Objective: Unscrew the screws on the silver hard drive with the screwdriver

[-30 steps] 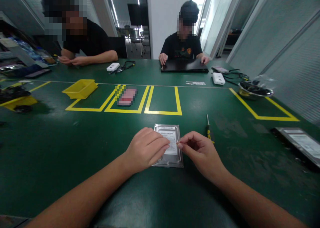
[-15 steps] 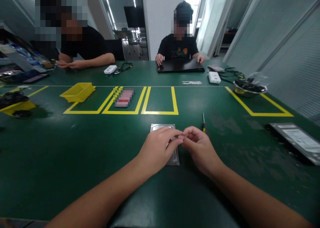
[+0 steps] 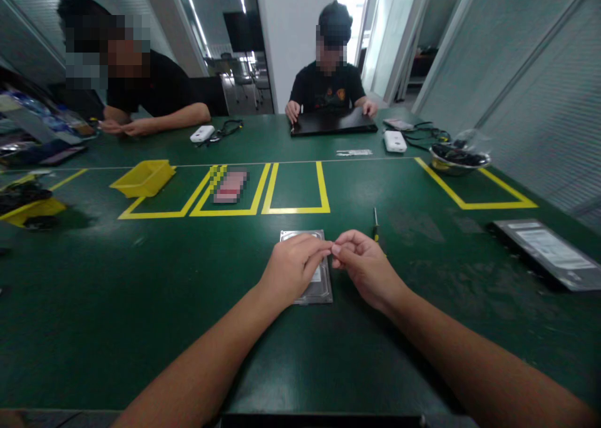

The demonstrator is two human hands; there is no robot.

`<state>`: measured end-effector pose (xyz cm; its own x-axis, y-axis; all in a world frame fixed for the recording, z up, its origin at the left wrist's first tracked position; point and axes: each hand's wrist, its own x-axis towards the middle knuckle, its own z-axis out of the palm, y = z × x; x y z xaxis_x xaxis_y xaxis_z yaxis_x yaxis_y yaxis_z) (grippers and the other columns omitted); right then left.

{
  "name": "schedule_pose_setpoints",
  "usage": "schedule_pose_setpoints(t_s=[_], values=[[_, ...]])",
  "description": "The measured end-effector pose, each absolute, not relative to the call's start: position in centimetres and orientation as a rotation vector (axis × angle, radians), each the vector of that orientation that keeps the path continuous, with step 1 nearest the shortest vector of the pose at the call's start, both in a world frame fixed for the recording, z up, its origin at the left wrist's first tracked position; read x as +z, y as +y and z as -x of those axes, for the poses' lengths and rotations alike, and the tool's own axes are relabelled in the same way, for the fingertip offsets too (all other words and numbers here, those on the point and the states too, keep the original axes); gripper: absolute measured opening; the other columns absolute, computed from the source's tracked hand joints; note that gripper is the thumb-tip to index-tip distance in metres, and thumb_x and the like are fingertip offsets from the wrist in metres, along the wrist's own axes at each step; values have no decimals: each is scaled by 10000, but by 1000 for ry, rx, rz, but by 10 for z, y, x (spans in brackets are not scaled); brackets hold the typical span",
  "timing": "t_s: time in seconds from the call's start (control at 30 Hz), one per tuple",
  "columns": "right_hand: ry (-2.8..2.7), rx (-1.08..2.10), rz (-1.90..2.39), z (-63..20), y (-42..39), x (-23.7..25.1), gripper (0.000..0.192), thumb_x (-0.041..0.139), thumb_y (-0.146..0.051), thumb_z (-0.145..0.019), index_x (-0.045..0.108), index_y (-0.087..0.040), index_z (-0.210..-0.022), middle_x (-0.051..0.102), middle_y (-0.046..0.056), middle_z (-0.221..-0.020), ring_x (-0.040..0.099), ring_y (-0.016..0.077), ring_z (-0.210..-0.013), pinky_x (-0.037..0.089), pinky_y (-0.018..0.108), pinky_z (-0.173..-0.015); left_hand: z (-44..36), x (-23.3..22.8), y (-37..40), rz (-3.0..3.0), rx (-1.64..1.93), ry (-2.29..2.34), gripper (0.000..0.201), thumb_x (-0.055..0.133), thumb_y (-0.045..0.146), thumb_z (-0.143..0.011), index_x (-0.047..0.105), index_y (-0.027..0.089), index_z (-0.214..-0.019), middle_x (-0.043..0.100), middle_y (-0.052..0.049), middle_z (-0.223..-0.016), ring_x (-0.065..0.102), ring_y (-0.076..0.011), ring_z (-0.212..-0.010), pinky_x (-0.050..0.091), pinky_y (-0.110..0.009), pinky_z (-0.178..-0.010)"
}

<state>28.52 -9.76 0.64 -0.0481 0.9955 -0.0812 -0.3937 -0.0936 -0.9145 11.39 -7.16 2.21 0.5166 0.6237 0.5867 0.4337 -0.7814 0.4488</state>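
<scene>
Left hand (image 3: 292, 270) palm-down over hard drive (image 3: 313, 281), fingertips pinched narrow against right hand (image 3: 362, 266) fingertips; possibly something tiny between, unclear.

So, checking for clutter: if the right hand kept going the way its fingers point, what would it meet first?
The right hand points left; its fingertips already meet the left hand above the hard drive.

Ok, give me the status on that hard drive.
The hard drive lies flat on the green table, cover still on. The left hand rests on it; the right hand pinches something too small to identify at the left fingertips. The screwdriver lies unused beside it.
</scene>
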Motion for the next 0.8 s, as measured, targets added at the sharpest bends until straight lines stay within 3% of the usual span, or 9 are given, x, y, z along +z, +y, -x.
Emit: schedule_pose_setpoints(t_s=[0.17,0.43,0.6,0.8], values=[[-936,1508,906,-284,-100,10,287,807,-323,-728,619,-187,-895,687,-17,-687,635,102,-635,406,212,-591,-106,12,-74,-2729,1244,943,200,526,161,-978,701,175,-1076,717,-63,-1063,667,-192,-969,533,-327,-881],[-1126,1506,900,-278,-106,10,295,676,-371,-831,558,-221,-1057,718,69,-1078,725,165,-797,473,254,-620,-97,9,-77,-2771,1295,1080,154,529,143,-956,676,163,-996,697,-63,-968,646,-202,-895,532,-333,-835],[-1350,1210,1052,-281,-105,2,223,601,-393,-898,573,-201,-1010,712,74,-988,701,179,-773,486,295,-646,-92,5,-72,-2719,1249,1129,126,520,167,-962,644,154,-980,674,-66,-938,622,-205,-891,501,-334,-831],[-1694,625,1203,-292,-103,-2,127,561,-284,-913,647,-197,-881,603,41,-817,545,175,-766,438,337,-742,-83,3,-57,-2426,1347,1344,129,519,225,-960,616,155,-912,639,-50,-878,590,-197,-845,453,-326,-788]])
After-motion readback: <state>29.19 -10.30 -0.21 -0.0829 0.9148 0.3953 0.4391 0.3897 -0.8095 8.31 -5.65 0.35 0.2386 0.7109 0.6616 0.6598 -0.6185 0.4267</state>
